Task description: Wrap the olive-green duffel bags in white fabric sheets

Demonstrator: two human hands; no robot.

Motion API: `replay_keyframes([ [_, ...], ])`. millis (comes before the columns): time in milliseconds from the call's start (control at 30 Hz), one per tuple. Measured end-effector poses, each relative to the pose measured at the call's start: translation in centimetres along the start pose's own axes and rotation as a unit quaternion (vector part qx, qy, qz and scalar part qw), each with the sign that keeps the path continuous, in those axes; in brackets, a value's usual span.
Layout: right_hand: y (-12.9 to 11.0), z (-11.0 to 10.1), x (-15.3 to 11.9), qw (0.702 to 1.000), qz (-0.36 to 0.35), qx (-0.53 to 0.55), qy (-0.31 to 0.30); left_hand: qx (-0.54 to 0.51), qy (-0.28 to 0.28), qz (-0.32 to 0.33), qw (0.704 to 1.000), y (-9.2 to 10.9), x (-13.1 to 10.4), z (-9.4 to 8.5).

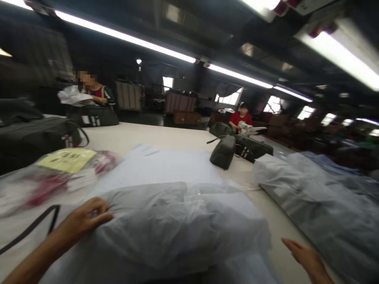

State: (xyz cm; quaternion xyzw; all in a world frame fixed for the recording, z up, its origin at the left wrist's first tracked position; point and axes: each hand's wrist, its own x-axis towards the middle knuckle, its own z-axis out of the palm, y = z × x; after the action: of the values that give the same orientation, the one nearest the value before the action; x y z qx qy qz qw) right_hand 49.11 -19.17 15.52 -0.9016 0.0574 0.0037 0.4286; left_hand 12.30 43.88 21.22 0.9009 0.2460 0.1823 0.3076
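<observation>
Two hands frame our work: our left hand (89,217) at nine o'clock pinches the pale bagged bundle (177,225) lying mid-desk (154,136), probably steadying it, while our right hand (304,256) at four o'clock hovers flat, empty.

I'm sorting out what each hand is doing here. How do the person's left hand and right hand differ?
The left hand has curled fingers pinching the edge of the grey plastic-wrapped bundle; the right hand is flat and open, touching nothing that shows. The left hand sits at the bundle's left end, forearm in view; the right hand lies beside its right end, over the table, cut off by the frame. Both are bare.
</observation>
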Motion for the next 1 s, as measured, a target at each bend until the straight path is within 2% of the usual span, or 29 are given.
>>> replay_keyframes([
  [33,-2.6,-0.5,0.4,1.000,-0.015,0.016,-0.003,-0.026,-0.016,-0.005,1.000,-0.1,-0.3,-0.2],
  [100,-9.7,-0.6,-0.3,0.998,-0.058,-0.019,-0.029,-0.051,-0.025,-0.016,0.998,0.3,-0.4,-0.3],
  [167,-18.3,0.8,-3.9,0.976,-0.157,-0.080,-0.128,-0.058,-0.021,-0.021,0.998,1.1,-0.2,-0.2],
  [200,-22.6,2.1,-6.6,0.954,-0.221,-0.089,-0.184,-0.059,-0.020,-0.020,0.998,1.6,-0.1,-0.2],
  [267,-30.0,5.6,-13.0,0.878,-0.347,-0.093,-0.317,-0.047,-0.018,-0.014,0.999,2.2,-0.1,-0.3],
  [300,-32.8,7.9,-16.2,0.834,-0.397,-0.082,-0.373,-0.036,-0.019,-0.011,0.999,2.4,-0.1,-0.4],
  [367,-36.7,12.7,-21.7,0.747,-0.457,-0.075,-0.476,-0.017,-0.020,-0.007,1.000,2.5,-0.2,-0.5],
  [467,-39.4,19.7,-26.4,0.637,-0.524,-0.149,-0.546,-0.011,-0.017,-0.002,1.000,2.2,-0.2,-0.3],
  [533,-40.1,23.3,-27.5,0.591,-0.557,-0.240,-0.532,-0.012,-0.013,0.003,1.000,2.0,-0.1,-0.1],
  [600,-40.7,25.7,-27.6,0.564,-0.572,-0.311,-0.508,-0.016,-0.008,0.007,1.000,1.8,-0.1,0.2],
  [667,-41.2,27.1,-27.3,0.549,-0.583,-0.344,-0.491,-0.021,-0.004,0.008,1.000,1.6,-0.1,0.4],
  [800,-42.1,28.1,-26.6,0.531,-0.604,-0.376,-0.459,-0.036,-0.008,0.014,0.999,1.2,-0.2,0.8],
  [1000,-43.6,29.8,-25.6,0.498,-0.544,-0.427,-0.523,-0.012,-0.023,0.036,0.999,1.6,-0.4,0.3],
])
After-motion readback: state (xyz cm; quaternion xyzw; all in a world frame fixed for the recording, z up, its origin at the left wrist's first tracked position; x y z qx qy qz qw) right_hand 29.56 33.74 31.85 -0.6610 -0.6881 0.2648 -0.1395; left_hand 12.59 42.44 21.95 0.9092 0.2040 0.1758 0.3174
